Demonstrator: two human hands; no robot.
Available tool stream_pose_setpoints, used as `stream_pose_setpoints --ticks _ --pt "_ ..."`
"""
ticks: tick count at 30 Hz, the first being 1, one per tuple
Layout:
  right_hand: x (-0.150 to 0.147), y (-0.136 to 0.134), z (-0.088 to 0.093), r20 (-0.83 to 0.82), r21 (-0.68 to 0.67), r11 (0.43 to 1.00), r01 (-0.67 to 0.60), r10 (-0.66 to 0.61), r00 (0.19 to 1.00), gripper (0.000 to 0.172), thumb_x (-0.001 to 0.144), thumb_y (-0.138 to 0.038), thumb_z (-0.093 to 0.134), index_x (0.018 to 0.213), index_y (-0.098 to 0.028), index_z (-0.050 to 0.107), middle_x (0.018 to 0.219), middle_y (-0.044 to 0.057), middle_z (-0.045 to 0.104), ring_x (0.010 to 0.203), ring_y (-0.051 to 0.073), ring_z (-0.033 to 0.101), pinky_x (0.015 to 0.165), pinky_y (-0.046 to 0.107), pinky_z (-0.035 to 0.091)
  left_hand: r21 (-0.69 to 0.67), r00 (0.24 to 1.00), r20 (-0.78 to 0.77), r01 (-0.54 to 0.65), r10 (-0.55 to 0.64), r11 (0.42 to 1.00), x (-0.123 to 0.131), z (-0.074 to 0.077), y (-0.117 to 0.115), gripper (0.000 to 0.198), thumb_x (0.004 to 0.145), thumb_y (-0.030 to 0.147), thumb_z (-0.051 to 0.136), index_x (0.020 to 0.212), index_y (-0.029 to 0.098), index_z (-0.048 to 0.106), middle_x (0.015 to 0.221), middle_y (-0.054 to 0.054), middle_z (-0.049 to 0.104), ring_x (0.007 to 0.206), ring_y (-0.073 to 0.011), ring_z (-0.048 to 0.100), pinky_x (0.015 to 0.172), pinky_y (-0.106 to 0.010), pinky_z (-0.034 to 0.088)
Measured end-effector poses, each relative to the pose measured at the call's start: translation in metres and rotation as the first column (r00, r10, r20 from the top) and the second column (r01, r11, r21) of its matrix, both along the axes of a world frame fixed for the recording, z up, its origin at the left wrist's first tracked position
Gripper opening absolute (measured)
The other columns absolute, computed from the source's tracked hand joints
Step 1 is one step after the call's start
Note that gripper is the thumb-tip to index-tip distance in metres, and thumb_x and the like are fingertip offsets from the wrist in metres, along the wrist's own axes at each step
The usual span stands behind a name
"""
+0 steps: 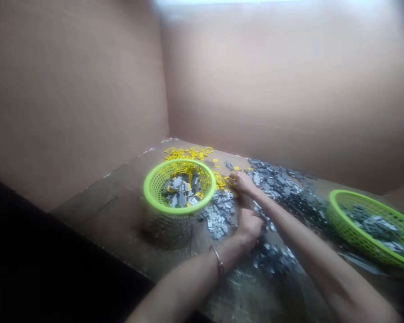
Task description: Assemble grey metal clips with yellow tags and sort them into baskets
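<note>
My right hand [243, 182] reaches to the far middle of the table, fingers pinched together at a small yellow frame-like piece [229, 180]. Closer to me, my left hand [249, 224] is closed, its fingers curled away from view beside scattered grey pieces; what it holds is hidden. A metal bracelet [217, 259] circles the left wrist. Left of both hands stands a green plastic basket [148, 197] holding mixed grey and yellow pieces [180, 190]. Between that basket and my left hand lies a pile of light grey pieces [218, 217].
Yellow pieces [191, 153] lie behind the basket near the corner. A wide heap of grey pieces [283, 181] spreads along the back right. A second green basket [333, 211] with grey pieces sits at the right. Tall brown panels [272, 89] wall in the table's back and left.
</note>
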State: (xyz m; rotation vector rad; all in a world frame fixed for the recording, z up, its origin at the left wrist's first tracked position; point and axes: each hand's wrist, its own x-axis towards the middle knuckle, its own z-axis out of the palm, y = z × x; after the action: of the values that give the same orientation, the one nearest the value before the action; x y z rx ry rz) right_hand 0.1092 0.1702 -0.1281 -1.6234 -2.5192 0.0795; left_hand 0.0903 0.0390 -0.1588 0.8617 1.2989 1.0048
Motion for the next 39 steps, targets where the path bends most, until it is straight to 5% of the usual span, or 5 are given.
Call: stream_pose_setpoints --ticks 14,19,26,33,39 --pt "0.040 -0.029 0.015 -0.298 -0.209 0.968 0.139 -0.198 0.934 0.029 0.055 -0.011 0.045 0.077 -0.016 0.063 0.072 0.006 0.063 0.068 0.018 0.056 0.058 0.024 0.041 0.010 0.998 0.046 -0.052 0.052 0.999 0.000 0.003 0.001 0.002 0.048 0.011 0.049 0.048 0.011 0.051 0.036 0.002 0.043 0.029 -0.0063 0.033 0.028 -0.018 0.022" --pt "0.082 -0.073 0.012 -0.519 -0.382 0.913 0.143 -0.340 0.784 0.029 0.058 -0.016 0.046 0.080 -0.006 0.062 0.048 0.005 0.058 0.041 0.013 0.051 0.042 0.024 0.042 0.019 0.994 0.069 -0.081 0.079 0.997 -0.003 0.006 0.003 0.004 0.048 0.010 0.050 0.050 0.011 0.053 0.035 0.003 0.042 0.031 -0.0056 0.035 0.028 -0.016 0.021" --pt "0.104 -0.128 0.016 -0.730 -0.568 0.820 -0.073 -0.460 0.505 0.032 0.055 -0.014 0.054 0.086 -0.009 0.061 0.070 0.007 0.064 0.064 0.015 0.057 0.062 0.027 0.045 0.042 0.963 0.267 0.032 -0.042 0.999 -0.008 0.023 -0.003 0.010 0.052 0.013 0.052 0.061 0.009 0.054 0.044 0.001 0.048 0.031 -0.0059 0.038 0.029 -0.017 0.023" --pt "0.112 -0.147 0.015 -0.743 -0.259 0.966 -0.026 -0.182 0.644 0.016 0.061 -0.026 0.055 0.066 -0.014 0.064 0.076 0.005 0.060 0.071 0.015 0.053 0.063 0.025 0.042 0.060 0.914 0.385 0.115 -0.130 0.991 -0.010 0.025 -0.005 0.010 0.051 0.012 0.053 0.060 0.011 0.050 0.046 0.003 0.046 0.035 -0.0052 0.039 0.032 -0.017 0.026" --pt "0.111 -0.153 0.004 -0.835 -0.274 0.960 0.066 -0.271 0.479 0.027 0.067 -0.033 0.050 0.085 -0.015 0.058 0.053 -0.001 0.056 0.044 0.011 0.050 0.043 0.022 0.040 0.186 0.962 0.261 0.033 -0.082 0.982 -0.008 0.024 -0.005 0.008 0.052 0.011 0.053 0.059 0.009 0.053 0.052 0.000 0.050 0.042 -0.0050 0.043 0.039 -0.016 0.031"
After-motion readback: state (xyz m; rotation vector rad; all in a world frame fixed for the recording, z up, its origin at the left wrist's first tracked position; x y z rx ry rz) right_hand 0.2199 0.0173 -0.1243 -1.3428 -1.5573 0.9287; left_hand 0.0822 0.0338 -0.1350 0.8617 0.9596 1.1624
